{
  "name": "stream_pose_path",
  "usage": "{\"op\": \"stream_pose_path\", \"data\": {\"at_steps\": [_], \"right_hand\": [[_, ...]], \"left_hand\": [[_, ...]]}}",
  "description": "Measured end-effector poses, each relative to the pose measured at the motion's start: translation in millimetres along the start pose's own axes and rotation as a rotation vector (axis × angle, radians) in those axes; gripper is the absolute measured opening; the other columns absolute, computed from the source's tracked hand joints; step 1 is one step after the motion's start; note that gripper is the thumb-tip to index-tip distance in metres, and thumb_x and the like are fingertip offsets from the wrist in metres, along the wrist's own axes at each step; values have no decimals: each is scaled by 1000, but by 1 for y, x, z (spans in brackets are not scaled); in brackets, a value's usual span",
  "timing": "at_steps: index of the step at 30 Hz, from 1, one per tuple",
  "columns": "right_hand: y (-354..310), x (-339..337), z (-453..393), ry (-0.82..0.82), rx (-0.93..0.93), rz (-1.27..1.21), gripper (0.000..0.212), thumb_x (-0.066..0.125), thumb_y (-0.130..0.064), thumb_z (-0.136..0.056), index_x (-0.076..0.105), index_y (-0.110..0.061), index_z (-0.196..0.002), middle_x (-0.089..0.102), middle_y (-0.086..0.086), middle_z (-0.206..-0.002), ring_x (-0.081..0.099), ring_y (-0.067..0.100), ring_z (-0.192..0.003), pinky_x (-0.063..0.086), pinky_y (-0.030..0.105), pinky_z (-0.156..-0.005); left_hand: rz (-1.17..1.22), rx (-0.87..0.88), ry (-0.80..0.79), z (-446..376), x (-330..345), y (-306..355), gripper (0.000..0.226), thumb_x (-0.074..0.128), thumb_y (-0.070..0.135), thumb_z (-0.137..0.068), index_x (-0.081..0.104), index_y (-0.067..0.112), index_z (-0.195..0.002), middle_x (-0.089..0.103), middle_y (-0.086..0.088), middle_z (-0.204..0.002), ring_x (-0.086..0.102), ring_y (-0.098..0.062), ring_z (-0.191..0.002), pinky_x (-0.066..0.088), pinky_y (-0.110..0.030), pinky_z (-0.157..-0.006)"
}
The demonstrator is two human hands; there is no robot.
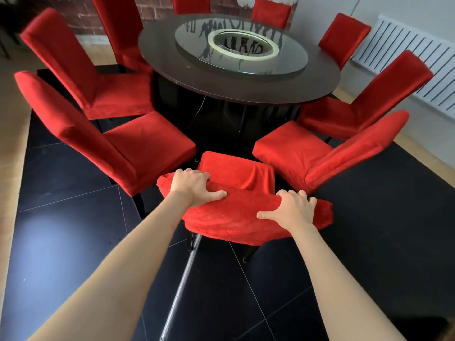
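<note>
Red-covered chair (pixel 236 217): the left hand (pixel 194 187) and right hand (pixel 293 210), arms stretched forward, both grip its top rail, fingers curled over, thumbs toward each other.

The chair (pixel 236 217) wears a bright red, velvety slipcover, creased over the seat and bunched along the top of the backrest. Dark legs show below the hem. It stands on the black tiled floor (pixel 73 217) with its seat toward the round table (pixel 246 87), in the gap between two matching neighbours. The left hand (pixel 194 187) and right hand (pixel 293 211) grip the backrest's top edge. The chair perhaps leans back a little, though the steep view leaves that unsure.
</note>
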State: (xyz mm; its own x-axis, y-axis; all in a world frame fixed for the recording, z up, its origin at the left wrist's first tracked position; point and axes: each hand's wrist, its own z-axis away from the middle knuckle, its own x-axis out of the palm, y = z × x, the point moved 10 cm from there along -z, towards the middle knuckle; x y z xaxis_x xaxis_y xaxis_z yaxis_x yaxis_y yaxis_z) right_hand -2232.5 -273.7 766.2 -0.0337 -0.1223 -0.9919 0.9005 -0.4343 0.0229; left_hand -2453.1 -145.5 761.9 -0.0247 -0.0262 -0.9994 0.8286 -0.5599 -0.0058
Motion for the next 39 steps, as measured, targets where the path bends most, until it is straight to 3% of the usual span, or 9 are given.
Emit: {"op": "stream_pose_path", "data": {"at_steps": [10,30,34,39], "right_hand": [[7,4,-14,-30,24,-47,96,58,-87,-55,50,-31,-133,58,-1,-127,43,28,-126,24,54,-108],[17,2,-31,-44,31,-22,97,59,-87,-55,51,-30,-133,57,0,-130,43,28,-127,23,54,-108],[16,1,-29,-53,50,-37,99,61,-85,-57,47,-28,-136,54,2,-134,39,30,-131,19,57,-111],[13,-1,-22,-67,77,-93,111,64,-80,-61,23,-26,-149,44,6,-144,33,32,-137,13,61,-112]], "left_hand": [[-11,19,22,-13,-1,4,93,10,92,-61,63,26,-99,58,8,-74,53,-15,-74,31,-32,-63],[-25,9,45,-29,0,10,94,10,92,-61,62,25,-102,63,5,-80,58,-18,-80,33,-32,-63],[-14,2,28,-28,1,10,95,11,90,-63,60,24,-110,63,4,-85,59,-19,-85,35,-33,-66],[37,26,21,-24,-2,13,88,25,84,-76,45,22,-134,64,0,-106,60,-23,-96,42,-37,-81]]}}
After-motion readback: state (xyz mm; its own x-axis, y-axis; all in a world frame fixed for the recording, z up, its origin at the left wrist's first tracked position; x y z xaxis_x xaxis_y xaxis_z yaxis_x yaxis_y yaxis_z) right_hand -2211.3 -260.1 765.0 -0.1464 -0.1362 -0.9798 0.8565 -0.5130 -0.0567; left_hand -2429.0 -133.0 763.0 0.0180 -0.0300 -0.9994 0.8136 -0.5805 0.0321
